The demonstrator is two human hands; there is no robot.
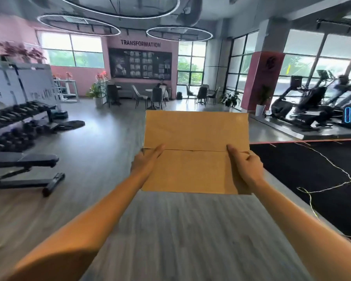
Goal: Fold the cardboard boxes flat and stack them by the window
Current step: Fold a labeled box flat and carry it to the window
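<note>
Two hands carrying one cardboard box [197,151], folded flat, out in front at chest height above the grey wood floor [170,230]. Left hand [145,162] clamped on the left edge near the middle crease, thumb lying along the top face, fingers hidden beneath. Right hand [244,168] clamped on the right edge at the same height, thumb on top, fingers curled round the edge and under. Panel held nearly level, far half tipped slightly up, flap seam running side to side between the thumbs. Likely light and fairly stiff across the flutes, yet prone to hinge at that seam, so best held just as now: one grip either side, astride the crease, to keep both halves from sagging or springing open. Smooth kraft face, so probably a little slippery under a loose pinch; firm thumbs advisable. Windows [190,65] well ahead past chairs [157,97], more glazing to the right behind treadmills [304,110]. Weight bench [22,169] and dumbbell rack [18,116] off to the left, black mat [302,169] to the right. No stack visible by any window.
</note>
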